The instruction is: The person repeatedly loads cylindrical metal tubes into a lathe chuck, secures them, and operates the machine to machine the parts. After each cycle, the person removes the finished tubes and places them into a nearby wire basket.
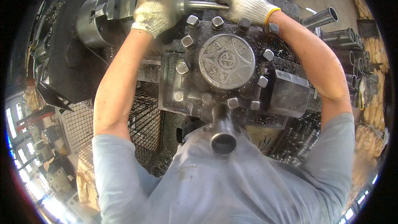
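My left hand [155, 9], in a white knitted glove, curls beside the jaws of the lathe chuck [93, 18]. Its fingers are partly blurred and face away, and what they close round is mostly hidden. A metal collar [181, 5] shows at its right edge. From that collar a bright steel rod [206, 5] runs rightward into my right hand [245, 5], gloved in white with a yellow cuff. The right fingers wrap round the rod's end. Just in front of both hands sits the square tool post [192, 84], topped by a round embossed cap [226, 61].
Several square-headed bolts [182, 67] stick up around the tool post. A round-ended handle [224, 143] points toward my body. Metal tubes [342, 37] are stacked at the right. A wire mesh basket [143, 120] stands below left, and metal shavings [296, 141] lie below right.
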A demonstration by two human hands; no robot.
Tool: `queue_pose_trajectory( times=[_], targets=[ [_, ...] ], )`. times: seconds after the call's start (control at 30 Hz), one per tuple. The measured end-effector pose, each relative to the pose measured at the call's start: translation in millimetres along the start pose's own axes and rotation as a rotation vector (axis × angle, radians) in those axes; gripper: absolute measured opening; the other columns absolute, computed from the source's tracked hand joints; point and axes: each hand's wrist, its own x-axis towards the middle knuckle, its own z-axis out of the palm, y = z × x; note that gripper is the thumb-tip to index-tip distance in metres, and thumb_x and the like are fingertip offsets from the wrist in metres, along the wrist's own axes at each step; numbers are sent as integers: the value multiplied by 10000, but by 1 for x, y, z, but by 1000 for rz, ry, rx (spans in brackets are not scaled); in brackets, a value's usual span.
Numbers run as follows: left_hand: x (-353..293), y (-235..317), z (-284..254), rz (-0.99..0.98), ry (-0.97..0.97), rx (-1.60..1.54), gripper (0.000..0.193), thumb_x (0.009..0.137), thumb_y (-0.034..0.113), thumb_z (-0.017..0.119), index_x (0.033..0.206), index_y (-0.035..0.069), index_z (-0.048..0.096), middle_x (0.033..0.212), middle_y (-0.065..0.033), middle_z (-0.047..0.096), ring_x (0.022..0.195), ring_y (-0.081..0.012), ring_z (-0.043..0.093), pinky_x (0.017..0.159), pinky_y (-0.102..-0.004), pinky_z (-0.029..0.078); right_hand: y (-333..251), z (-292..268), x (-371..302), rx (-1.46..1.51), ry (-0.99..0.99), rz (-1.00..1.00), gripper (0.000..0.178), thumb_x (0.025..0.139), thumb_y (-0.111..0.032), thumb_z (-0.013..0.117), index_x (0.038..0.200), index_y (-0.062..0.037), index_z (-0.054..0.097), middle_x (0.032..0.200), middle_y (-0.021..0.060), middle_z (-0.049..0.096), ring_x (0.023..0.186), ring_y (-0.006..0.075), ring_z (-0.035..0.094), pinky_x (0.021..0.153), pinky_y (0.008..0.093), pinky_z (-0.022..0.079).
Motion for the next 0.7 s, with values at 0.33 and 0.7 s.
queue_pose_trajectory(
  times=[0.33, 0.7],
  targets=[
    [0, -3, 2, -6, -64, 29, 530, 674, 123, 819, 1189, 76, 703, 1153, -145, 731, 1181, -346, 685, 1088, -464, 506, 22, -20, -33, 174, -164, 145, 496, 857, -490, 776, 1074, -46, 805, 986, 203, 783, 905, 378, 764, 848, 473, 614],
    [2, 0, -9, 32, -69, 8, 547, 614, 156, 832, 1130, 41, 690, 1056, -160, 720, 1094, -357, 688, 1063, -465, 503, 24, -82, -90, 129, 282, 168, 305, 848, -286, 786, 1081, -90, 797, 853, 165, 756, 787, 364, 745, 744, 459, 601]
  ],
)
